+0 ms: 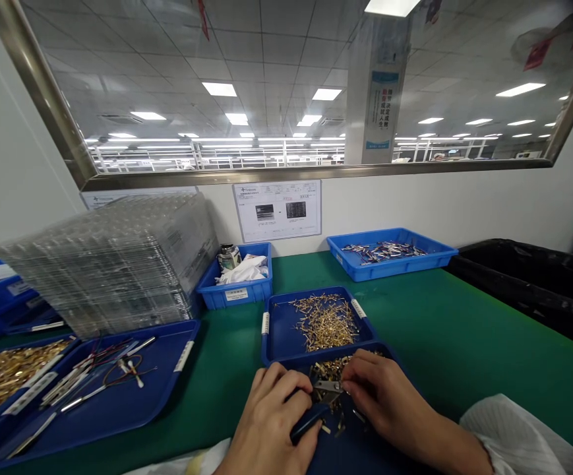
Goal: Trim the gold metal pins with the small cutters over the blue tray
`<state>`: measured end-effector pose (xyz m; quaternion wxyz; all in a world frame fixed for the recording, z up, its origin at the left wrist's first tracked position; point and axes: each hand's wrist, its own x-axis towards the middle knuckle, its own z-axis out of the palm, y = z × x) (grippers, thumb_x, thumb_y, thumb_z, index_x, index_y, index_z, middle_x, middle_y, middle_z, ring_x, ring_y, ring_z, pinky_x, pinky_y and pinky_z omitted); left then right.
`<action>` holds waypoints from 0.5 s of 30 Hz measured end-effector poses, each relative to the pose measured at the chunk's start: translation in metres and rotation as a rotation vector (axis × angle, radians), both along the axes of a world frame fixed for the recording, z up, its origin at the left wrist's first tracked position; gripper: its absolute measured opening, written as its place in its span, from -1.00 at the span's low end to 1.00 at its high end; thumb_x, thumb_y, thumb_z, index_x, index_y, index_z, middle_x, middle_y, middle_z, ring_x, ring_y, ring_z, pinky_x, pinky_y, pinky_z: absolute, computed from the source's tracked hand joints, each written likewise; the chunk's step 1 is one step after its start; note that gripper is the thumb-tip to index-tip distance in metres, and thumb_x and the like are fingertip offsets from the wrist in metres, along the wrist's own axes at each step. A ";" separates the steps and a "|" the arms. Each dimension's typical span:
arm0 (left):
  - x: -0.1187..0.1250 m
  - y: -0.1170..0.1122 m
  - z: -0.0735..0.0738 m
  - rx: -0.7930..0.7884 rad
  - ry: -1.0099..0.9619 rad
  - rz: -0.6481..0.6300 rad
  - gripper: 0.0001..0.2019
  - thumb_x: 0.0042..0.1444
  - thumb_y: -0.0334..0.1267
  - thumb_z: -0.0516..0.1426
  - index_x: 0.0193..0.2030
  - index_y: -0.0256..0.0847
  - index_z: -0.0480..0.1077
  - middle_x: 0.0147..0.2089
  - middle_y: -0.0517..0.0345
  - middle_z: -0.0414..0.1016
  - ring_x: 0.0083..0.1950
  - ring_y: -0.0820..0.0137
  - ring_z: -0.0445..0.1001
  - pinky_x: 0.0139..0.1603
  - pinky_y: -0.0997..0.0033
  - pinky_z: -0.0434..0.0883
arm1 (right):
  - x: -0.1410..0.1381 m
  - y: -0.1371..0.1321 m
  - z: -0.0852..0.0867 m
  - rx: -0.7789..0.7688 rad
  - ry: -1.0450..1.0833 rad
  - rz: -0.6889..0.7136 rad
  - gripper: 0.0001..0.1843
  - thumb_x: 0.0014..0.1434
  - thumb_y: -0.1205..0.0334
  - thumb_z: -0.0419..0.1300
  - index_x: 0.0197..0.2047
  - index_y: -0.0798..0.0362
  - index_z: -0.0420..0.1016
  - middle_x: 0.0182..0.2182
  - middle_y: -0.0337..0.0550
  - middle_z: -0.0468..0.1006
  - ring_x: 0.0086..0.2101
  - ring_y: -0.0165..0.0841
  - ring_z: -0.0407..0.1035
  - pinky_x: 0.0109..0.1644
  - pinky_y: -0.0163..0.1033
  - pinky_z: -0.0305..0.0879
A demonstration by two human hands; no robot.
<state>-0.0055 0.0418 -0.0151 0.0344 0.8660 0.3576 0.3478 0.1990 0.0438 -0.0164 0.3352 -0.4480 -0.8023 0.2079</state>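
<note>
My left hand (279, 412) is wrapped round the dark blue handles of a pair of pliers (326, 388), whose metal jaws point to the right. Close to the jaw tips, the fingers of my right hand (388, 396) are pinched together; whatever they hold is too small or hidden to name. Both hands are over a dark blue tray (380, 348) that carries small brass-coloured metal parts (333, 369), a few of them loose below the pliers. Just behind, another blue tray (281, 330) contains a heap of thin gold-coloured pins (328, 323).
Left of my hands, a blue tray (162, 389) has wired metal parts and swabs, beside a tray of golden pieces (9, 373). Stacked clear plastic trays (132, 264) stand behind. A blue bin (237, 295) and a shallow tray (395, 272) sit farther back, a black-lined container (528, 290) right.
</note>
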 end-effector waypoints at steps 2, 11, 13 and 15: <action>0.000 0.000 0.004 0.005 0.001 -0.015 -0.91 -0.04 -0.45 0.12 -0.46 -0.19 0.36 -0.30 0.15 0.45 -0.28 0.28 0.32 -0.28 0.21 0.28 | -0.001 0.000 0.000 -0.002 -0.016 -0.015 -0.84 0.11 0.49 0.02 -0.43 0.08 0.33 -0.45 -0.23 0.37 -0.44 -0.44 0.28 -0.40 -0.36 0.15; 0.000 0.004 -0.003 0.071 -0.058 -0.062 -0.93 -0.05 -0.44 0.13 -0.47 -0.20 0.35 -0.28 0.16 0.45 -0.25 0.26 0.30 -0.24 0.18 0.27 | -0.001 0.002 0.000 -0.024 0.027 -0.018 -0.82 0.03 0.51 0.03 -0.46 0.09 0.38 -0.51 -0.25 0.36 -0.49 -0.47 0.25 -0.47 -0.39 0.09; 0.000 0.004 -0.006 0.065 -0.056 -0.060 -0.93 -0.04 -0.43 0.13 -0.46 -0.20 0.35 -0.29 0.16 0.45 -0.27 0.28 0.29 -0.27 0.20 0.26 | -0.002 0.001 0.002 -0.039 0.049 -0.028 -0.81 0.01 0.52 0.03 -0.48 0.09 0.39 -0.52 -0.26 0.35 -0.51 -0.47 0.23 -0.49 -0.39 0.07; 0.000 0.003 -0.006 0.071 -0.068 -0.069 -0.93 -0.03 -0.43 0.13 -0.46 -0.20 0.35 -0.30 0.15 0.45 -0.29 0.29 0.30 -0.29 0.22 0.26 | -0.002 0.001 0.005 -0.046 0.080 -0.041 -0.81 -0.01 0.52 0.03 -0.51 0.10 0.38 -0.54 -0.27 0.34 -0.53 -0.48 0.21 -0.50 -0.39 0.06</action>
